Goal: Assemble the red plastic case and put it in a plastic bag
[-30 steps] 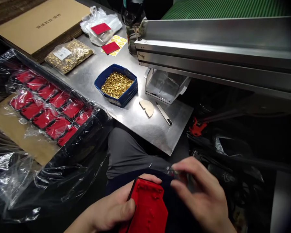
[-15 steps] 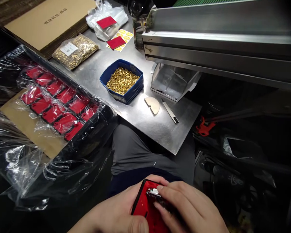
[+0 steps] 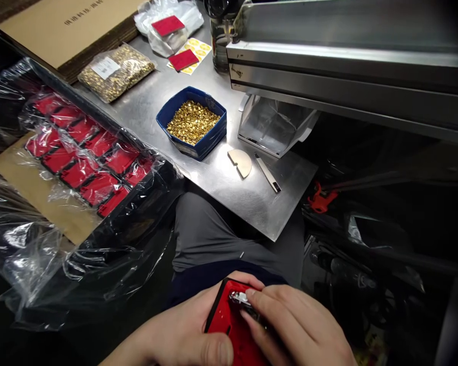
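My left hand (image 3: pixel 183 335) grips a red flocked insert with a black edge (image 3: pixel 229 325) over my lap at the bottom of the view. My right hand (image 3: pixel 293 325) lies on top of that insert, its fingertips pressing a small shiny metal piece (image 3: pixel 239 299) against the red surface near the top edge. Most of the insert is hidden under both hands.
A steel table (image 3: pixel 229 188) carries a blue tub of small gold parts (image 3: pixel 193 124), a bagged lot of them (image 3: pixel 114 71), a beige half-round piece (image 3: pixel 241 162), a slim tool (image 3: pixel 267 174) and a clear bin (image 3: pixel 273 129). A plastic-wrapped tray of red inserts (image 3: pixel 84 157) lies left. A metal rail (image 3: pixel 351 76) overhangs right.
A second ago my right hand held the small metal piece beside the insert; it has since come down onto the red surface. The insert sits lower in view.
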`<state>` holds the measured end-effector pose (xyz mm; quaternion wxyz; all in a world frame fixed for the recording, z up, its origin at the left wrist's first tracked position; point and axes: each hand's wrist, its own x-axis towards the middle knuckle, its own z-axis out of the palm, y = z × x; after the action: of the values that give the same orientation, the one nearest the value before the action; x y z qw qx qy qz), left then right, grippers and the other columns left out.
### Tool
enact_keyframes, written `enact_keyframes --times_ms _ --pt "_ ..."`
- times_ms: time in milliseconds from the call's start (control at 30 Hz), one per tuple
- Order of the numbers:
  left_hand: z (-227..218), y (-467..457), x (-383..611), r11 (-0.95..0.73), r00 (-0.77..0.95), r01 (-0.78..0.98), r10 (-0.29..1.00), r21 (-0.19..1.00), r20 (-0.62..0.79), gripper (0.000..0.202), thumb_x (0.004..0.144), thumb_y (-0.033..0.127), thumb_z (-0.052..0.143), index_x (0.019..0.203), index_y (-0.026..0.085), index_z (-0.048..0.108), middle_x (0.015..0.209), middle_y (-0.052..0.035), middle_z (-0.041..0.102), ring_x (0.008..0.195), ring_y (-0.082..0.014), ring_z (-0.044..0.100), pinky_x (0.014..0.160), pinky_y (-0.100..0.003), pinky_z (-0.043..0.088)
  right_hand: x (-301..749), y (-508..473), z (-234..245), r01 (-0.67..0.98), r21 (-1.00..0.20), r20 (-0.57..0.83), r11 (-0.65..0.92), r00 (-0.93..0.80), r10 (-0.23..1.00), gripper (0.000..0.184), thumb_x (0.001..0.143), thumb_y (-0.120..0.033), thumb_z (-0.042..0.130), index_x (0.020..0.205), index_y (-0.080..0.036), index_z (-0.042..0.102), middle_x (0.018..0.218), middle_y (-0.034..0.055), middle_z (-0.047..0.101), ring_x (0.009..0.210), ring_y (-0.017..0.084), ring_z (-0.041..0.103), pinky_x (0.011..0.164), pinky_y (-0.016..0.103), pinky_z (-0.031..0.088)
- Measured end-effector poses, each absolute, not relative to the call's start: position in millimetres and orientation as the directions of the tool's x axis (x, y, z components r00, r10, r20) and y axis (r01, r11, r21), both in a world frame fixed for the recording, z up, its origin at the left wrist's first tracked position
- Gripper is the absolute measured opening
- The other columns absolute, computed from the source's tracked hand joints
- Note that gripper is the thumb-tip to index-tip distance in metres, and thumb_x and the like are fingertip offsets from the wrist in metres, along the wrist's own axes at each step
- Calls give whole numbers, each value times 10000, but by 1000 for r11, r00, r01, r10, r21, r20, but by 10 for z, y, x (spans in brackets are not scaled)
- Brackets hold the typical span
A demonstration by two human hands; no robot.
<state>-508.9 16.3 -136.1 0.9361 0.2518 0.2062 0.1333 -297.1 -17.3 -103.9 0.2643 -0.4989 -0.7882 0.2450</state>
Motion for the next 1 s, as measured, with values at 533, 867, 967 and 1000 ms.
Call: enact_keyframes --times_ms 533,867,967,1000 --pt "-1374 170 -5101 849 887 -104 315 518 -338 826 833 701 718 1441 245 395 1282 -120 594 1187 -327 610 1027 -445 444 -3021 -233 -1246 631 -605 382 485 -305 872 147 976 -105 584 1086 -91 682 747 67 735 613 167 691 586 289 597" --pt "-1409 141 -5109 864 892 -122 311 489 -327 809 841 687 723 1441 254 394 1281 -113 603 1204 -329 605 1041 -458 433 -3028 -227 -1262 617 -618 387 488 -301 871 127 964 -84 614 1051 -77 706 765 71 736 628 163 688 584 297 578" --pt "-1412 148 -5104 852 893 -122 318 508 -318 796 856 681 710 1445 256 384 1275 -106 610 1196 -331 615 1020 -454 447 -3021 -224 -1248 618 -613 388 492 -307 869 131 961 -80 617 1060 -73 702 767 73 738 636 166 691 585 299 580" --pt "-1410 152 -5101 851 893 -125 321 511 -316 789 863 677 704 1448 257 381 1277 -105 612 1199 -331 615 1020 -454 447 -3018 -221 -1241 621 -610 387 492 -308 869 130 960 -80 620 1061 -70 701 765 74 738 637 168 693 584 300 580"
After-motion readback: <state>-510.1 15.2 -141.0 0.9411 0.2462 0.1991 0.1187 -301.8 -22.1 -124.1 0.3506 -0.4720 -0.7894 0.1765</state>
